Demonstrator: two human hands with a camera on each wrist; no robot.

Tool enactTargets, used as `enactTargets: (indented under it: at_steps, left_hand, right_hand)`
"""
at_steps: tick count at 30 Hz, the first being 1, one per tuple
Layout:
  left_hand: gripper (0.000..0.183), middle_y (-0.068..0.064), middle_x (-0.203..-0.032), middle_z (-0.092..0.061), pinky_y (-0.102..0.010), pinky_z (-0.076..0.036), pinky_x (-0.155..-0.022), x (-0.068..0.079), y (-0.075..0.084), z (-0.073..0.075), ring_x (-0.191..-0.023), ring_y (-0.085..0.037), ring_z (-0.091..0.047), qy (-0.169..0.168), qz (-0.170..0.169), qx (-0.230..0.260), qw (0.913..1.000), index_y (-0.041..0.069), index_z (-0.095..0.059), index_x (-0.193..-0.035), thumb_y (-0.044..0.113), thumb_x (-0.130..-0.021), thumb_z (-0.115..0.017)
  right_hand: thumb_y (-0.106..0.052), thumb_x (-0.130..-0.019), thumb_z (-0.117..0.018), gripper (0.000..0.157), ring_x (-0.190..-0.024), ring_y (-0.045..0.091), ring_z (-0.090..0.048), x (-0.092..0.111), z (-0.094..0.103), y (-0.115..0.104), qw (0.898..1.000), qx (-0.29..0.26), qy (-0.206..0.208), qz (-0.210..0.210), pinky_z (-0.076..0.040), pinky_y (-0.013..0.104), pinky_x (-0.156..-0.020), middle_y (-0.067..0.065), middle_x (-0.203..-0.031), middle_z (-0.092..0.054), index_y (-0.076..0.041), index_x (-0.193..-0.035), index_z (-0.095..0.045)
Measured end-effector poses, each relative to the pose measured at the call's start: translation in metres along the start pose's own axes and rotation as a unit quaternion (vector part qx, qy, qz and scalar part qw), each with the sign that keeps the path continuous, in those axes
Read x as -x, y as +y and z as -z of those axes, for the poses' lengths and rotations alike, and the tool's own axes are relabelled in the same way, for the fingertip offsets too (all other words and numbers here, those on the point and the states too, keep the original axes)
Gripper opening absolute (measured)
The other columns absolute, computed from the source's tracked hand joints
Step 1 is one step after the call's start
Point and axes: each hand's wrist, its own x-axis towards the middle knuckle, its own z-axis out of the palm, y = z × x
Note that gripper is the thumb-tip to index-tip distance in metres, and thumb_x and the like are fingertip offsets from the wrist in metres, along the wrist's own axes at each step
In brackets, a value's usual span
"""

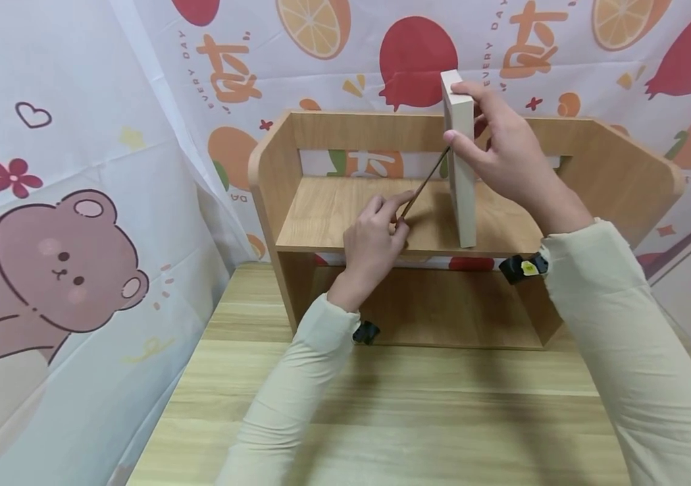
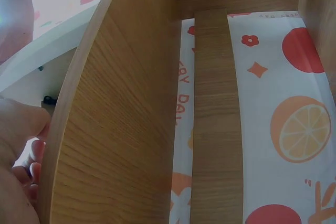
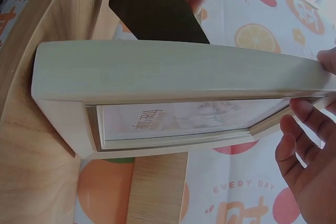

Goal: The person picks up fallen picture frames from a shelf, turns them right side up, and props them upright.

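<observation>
A cream picture frame (image 1: 465,196) stands upright, edge-on, on the upper board of a wooden shelf (image 1: 321,214). My right hand (image 1: 506,145) grips its upper part, thumb on the near edge and fingers over the top and far side. From the back of the frame a dark support leg (image 3: 157,17) slants out to the left. My left hand (image 1: 375,233) pinches the lower end of that leg between thumb and fingers. In the right wrist view a printed picture (image 3: 178,121) shows behind the frame's front. The left wrist view shows my left hand (image 2: 21,145) partly hidden behind a board.
The shelf's left side panel (image 1: 272,192) and right side panel (image 1: 619,179) rise beside my hands. Below is its lower board (image 1: 442,310), on a light wooden table (image 1: 394,418). Printed cloth (image 1: 369,81) hangs behind and at the left.
</observation>
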Motion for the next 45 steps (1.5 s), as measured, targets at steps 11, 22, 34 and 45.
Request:
enactTargets:
  at_steps: [11, 22, 34, 45]
  left_hand:
    - [0.04, -0.001, -0.079, -0.054, -0.021, -0.026, -0.043, 0.002, -0.006, -0.002, -0.056, -0.012, -0.052, 0.003, -0.01, -0.001, 0.9999, 0.023, -0.067, -0.121, 0.006, -0.085, -0.063]
    - [0.04, 0.001, -0.077, -0.054, -0.022, -0.028, -0.043, 0.003, -0.01, -0.002, -0.063, -0.012, -0.057, 0.0, -0.017, -0.011, 0.9998, 0.025, -0.067, -0.12, 0.008, -0.084, -0.064]
    - [0.038, 0.0, -0.076, -0.054, -0.022, -0.029, -0.043, 0.004, -0.011, 0.0, -0.065, -0.012, -0.059, -0.002, -0.007, 0.005, 1.0, 0.025, -0.068, -0.119, 0.009, -0.085, -0.065]
    - [0.037, 0.002, -0.078, -0.054, -0.023, -0.027, -0.046, -0.002, -0.011, 0.006, -0.056, -0.011, -0.045, -0.049, 0.049, 0.043, 0.9966, 0.028, -0.068, -0.119, 0.012, -0.086, -0.066]
  right_hand:
    - [-0.029, -0.096, -0.057, 0.059, -0.1, 0.024, -0.049, -0.003, -0.004, -0.003, 1.0, 0.019, -0.014, 0.008, -0.037, 0.031, -0.072, 0.014, -0.117, -0.051, -0.022, -0.149, -0.032]
    - [-0.029, -0.095, -0.06, 0.062, -0.099, 0.028, -0.051, -0.003, -0.003, -0.002, 0.998, 0.05, -0.018, 0.025, -0.036, 0.03, -0.068, 0.016, -0.116, -0.054, -0.02, -0.15, -0.032]
    - [-0.021, -0.099, -0.054, 0.057, -0.095, 0.015, -0.046, -0.003, 0.003, 0.002, 0.998, -0.004, -0.031, 0.046, -0.036, 0.021, -0.071, 0.017, -0.116, -0.055, -0.022, -0.151, -0.033]
    - [-0.024, -0.103, -0.039, 0.049, -0.102, 0.017, -0.042, -0.007, 0.013, 0.007, 0.992, -0.082, -0.095, -0.001, -0.036, 0.023, -0.08, 0.008, -0.121, -0.047, -0.034, -0.151, -0.03]
